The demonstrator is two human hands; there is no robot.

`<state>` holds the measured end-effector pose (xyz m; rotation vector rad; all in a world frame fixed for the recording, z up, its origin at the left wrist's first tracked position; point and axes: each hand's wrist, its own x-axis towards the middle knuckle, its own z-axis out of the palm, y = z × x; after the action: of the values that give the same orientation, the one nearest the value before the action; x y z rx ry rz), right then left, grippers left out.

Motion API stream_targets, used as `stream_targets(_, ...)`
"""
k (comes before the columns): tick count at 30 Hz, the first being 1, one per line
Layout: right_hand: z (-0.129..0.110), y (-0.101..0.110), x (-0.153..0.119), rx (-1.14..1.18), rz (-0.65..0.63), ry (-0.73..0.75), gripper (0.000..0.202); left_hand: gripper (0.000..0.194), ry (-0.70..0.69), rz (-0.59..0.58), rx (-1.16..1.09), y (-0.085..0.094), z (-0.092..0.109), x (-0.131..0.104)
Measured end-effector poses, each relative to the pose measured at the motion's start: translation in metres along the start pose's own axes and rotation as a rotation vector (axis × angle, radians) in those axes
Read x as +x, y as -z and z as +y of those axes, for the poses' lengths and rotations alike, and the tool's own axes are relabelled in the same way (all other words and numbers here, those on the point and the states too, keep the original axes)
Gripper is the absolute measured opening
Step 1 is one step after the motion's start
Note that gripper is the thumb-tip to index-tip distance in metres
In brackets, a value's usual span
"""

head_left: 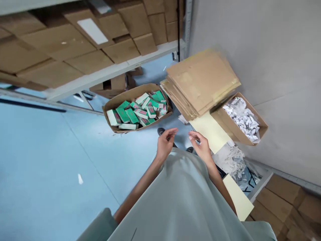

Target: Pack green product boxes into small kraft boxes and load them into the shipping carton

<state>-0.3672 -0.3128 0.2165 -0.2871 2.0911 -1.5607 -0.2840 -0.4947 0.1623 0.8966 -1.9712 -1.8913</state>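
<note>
I see my left hand (165, 144) and right hand (203, 147) empty, fingers curved off the thumbs, green-and-white boxes (131, 115) already inside the carton (132, 94) but jumbled, unstacked

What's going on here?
A person stands with both hands raised, apart and holding nothing: the left hand and the right hand have their fingers loosely curled. Ahead to the left, an open carton holds jumbled green-and-white boxes. Ahead to the right are a cardboard stack, a pale sheet and a box of crumpled white material.
</note>
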Motion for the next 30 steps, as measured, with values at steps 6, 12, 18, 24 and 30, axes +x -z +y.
stream_targets(6, -0.024, -0.100, 0.077, -0.105, -0.161, -0.071, 0.044, 0.028, 0.105, 0.102, -0.172, 0.090, -0.009, 0.062)
stream_targets(12, -0.004, -0.191, 0.168, -0.190, -0.255, -0.198, 0.055, 0.037, 0.251, 0.269, -0.147, 0.195, -0.032, 0.109)
stream_targets(18, 0.047, -0.258, 0.285, -0.278, -0.290, -0.266, 0.071, 0.036, 0.300, 0.426, -0.114, 0.250, -0.067, 0.174)
stream_targets(24, 0.160, -0.348, 0.422, -0.233, -0.280, -0.533, 0.080, 0.042, 0.343, 0.412, -0.157, 0.277, -0.148, 0.272)
stream_targets(30, 0.325, -0.420, 0.530, -0.221, -0.253, -0.607, 0.093, 0.052, 0.357, 0.427, -0.280, 0.286, -0.286, 0.356)
